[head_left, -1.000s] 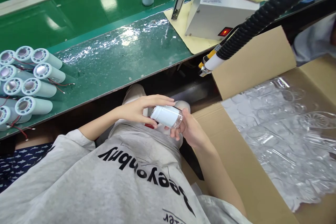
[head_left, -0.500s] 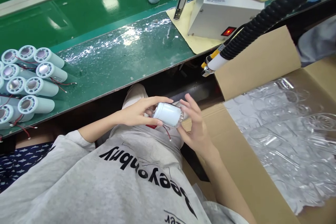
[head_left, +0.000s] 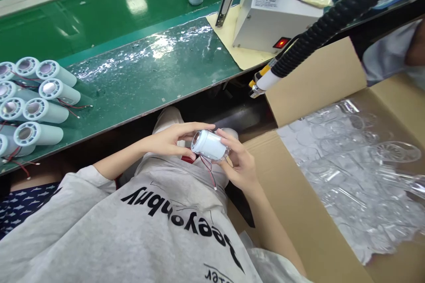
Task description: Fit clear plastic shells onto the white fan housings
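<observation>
Green desk [head_left: 149,75] stretched across upper left. Open cardboard box [head_left: 305,212] stood at right, holding clear plastic parts [head_left: 352,181]. White machine [head_left: 279,13] sat on desk. Pale-blue cylinders [head_left: 51,113] lay massed at desk's left. Left hand [head_left: 166,139] held single cylinder [head_left: 210,143] above lap, fingers round its ring end; right hand [head_left: 241,159] gripped clear-cased end. Thin wires [head_left: 210,172] dangled below.
</observation>
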A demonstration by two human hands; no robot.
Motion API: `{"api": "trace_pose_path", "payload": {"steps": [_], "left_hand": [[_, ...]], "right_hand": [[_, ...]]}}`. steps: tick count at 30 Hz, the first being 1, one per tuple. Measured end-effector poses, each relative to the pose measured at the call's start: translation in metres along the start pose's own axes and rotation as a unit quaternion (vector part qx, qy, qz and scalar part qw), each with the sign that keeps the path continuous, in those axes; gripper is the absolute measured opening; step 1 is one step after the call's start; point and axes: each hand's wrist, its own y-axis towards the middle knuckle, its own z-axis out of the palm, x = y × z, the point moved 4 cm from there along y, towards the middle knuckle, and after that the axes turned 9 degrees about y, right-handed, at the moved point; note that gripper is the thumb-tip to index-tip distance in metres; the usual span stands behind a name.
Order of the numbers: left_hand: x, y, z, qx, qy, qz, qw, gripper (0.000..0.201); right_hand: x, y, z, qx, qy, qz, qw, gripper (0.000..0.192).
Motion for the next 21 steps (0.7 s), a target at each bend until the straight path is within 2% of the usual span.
{"api": "trace_pose_path", "payload": {"steps": [3,7,13,17,21], "left_hand": [[0.015,0.021,-0.006,0.008,-0.003,0.02,1.0,0.075],[0.037,0.068,-0.015,0.025,0.011,0.043,0.999,0.074],[0.056,0.133,-0.025,0.066,0.017,0.053,0.996,0.07],[0.064,0.147,-0.028,0.076,0.0,0.06,0.995,0.067],[0.065,0.137,-0.033,0.056,0.018,0.072,0.996,0.06]], "right_hand": [[-0.022,0.002,-0.007,-0.053,-0.021,-0.022,0.998,0.041],[-0.058,0.009,-0.025,-0.133,0.01,-0.037,0.99,0.033],[-0.095,0.029,-0.058,-0.186,0.002,-0.04,0.982,0.03],[-0.107,0.038,-0.067,-0.172,-0.006,-0.059,0.983,0.026],[-0.117,0.04,-0.064,-0.143,-0.011,-0.054,0.988,0.026]]}}
